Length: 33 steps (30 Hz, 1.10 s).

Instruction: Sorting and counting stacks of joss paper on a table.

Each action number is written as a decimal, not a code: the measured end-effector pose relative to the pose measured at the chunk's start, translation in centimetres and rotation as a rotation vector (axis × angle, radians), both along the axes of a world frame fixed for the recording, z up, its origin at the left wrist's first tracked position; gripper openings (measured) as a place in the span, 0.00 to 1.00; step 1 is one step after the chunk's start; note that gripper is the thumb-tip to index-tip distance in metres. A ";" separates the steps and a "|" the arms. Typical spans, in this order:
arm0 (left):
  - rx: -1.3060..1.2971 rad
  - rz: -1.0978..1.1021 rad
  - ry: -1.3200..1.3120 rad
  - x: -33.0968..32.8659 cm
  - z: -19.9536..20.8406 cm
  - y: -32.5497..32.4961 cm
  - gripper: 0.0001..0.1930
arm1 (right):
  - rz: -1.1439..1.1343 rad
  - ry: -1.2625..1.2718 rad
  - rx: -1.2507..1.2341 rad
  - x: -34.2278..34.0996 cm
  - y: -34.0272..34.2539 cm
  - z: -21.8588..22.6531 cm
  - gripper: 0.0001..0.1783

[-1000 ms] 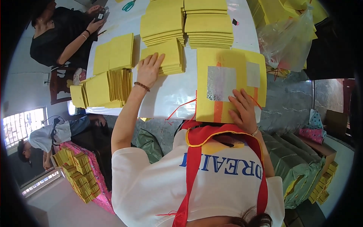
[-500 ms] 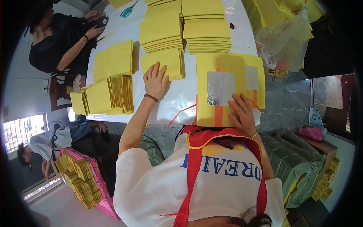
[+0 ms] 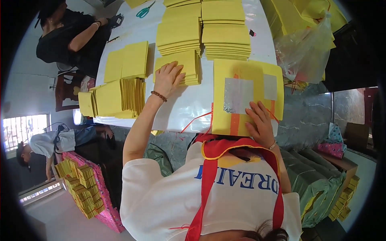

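Yellow flat pieces lie in a low stack (image 3: 189,60) under my left hand (image 3: 167,79), its fingers loosely spread and slightly bent on top, while my right hand (image 3: 260,123) rests with fingers extended on the near right part of a broad yellow sheet (image 3: 222,74) bearing a silvery patch (image 3: 239,95). Taller yellow stacks (image 3: 226,34) stand in the way just beyond; more yellow pieces (image 3: 109,98) lie to my left, teal scissors (image 3: 144,12) farther off.
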<state>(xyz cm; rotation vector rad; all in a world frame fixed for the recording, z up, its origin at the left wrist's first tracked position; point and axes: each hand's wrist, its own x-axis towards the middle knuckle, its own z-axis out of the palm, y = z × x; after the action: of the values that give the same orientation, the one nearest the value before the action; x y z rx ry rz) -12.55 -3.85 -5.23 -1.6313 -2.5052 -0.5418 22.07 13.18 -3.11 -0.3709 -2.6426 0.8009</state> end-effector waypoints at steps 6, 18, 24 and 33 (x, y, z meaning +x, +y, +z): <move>0.246 -0.308 -0.080 8.0 4.8 1.8 0.14 | -0.004 0.009 -0.027 -0.1 0.2 -0.1 0.22; 0.060 -0.724 -0.044 16.2 5.6 1.5 0.13 | -0.041 0.132 -0.495 0.1 1.3 -1.7 0.15; 0.055 -0.683 -0.299 15.9 4.9 1.4 0.07 | -0.063 0.230 -0.738 0.3 1.1 -2.2 0.23; 0.008 -0.504 -0.599 15.0 5.4 2.0 0.05 | 0.006 0.131 -0.749 0.7 1.7 -2.2 0.36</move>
<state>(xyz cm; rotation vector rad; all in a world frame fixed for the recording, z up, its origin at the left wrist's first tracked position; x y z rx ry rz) 2.40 -1.80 0.13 -2.4011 -2.3933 -1.2538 22.77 14.85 -5.34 -0.4695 -2.1318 1.7368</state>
